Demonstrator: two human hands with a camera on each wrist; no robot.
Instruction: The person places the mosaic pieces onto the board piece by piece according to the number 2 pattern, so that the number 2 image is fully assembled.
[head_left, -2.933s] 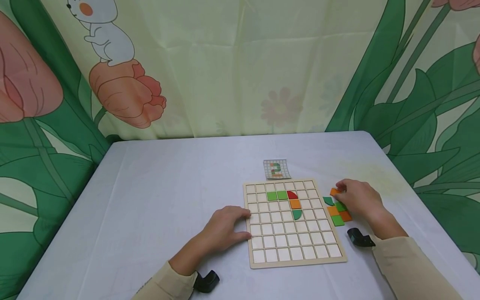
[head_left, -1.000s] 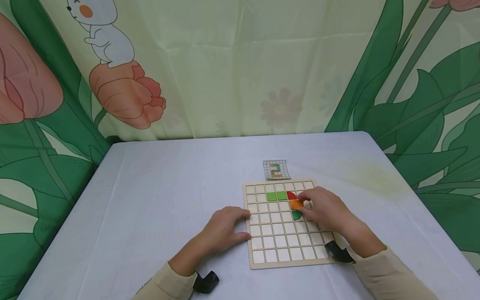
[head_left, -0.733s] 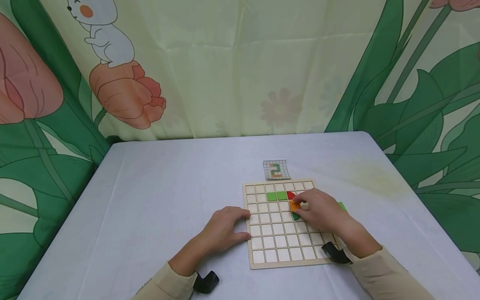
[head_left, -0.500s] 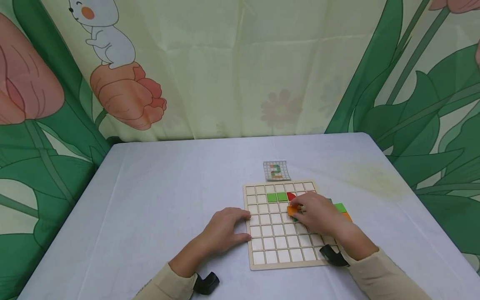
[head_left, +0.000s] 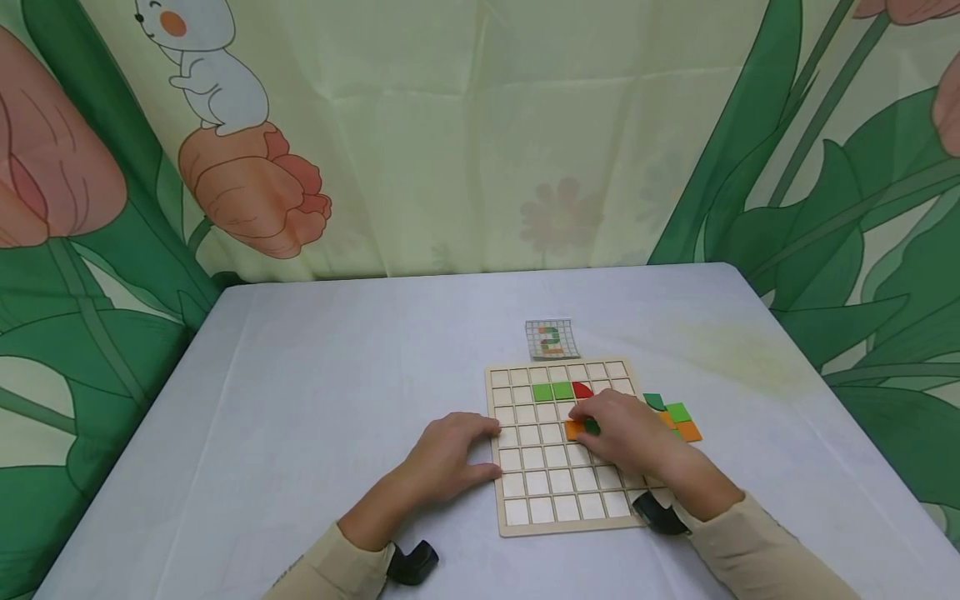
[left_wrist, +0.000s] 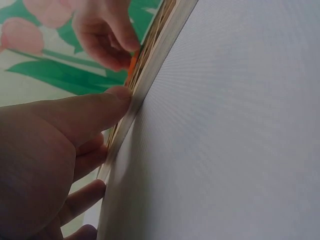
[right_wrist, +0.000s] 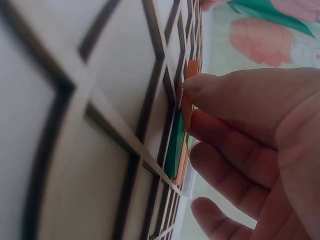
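My right hand (head_left: pixel 626 429) is over the wooden grid board (head_left: pixel 570 527), pinching an orange square tile (head_left: pixel 573 430) between thumb and fingers. The right wrist view has this tile (right_wrist: pixel 192 67) at the thumb tip, touching or just above the grid, beside a green quarter-round piece (right_wrist: pixel 173 145). Two green square tiles (head_left: pixel 552 392) and a red quarter-round piece (head_left: pixel 582 390) lie in one row of cells. The orange tile below the red piece is hidden by my hand. My left hand (head_left: pixel 446 454) rests on the board's left edge, thumb and fingers spread apart.
A small card (head_left: pixel 552 339) with a coloured grid pattern lies behind the board. Right of the board sit several loose pieces, among them a green square (head_left: pixel 678 412), an orange square (head_left: pixel 688 431) and a dark green piece (head_left: pixel 653 402). Black wrist cameras (head_left: pixel 414 564) are on both arms.
My right hand took an orange tile from the loose pieces, carried it left over the board, then lower and further left beside the green quarter-round. My left hand stayed put.
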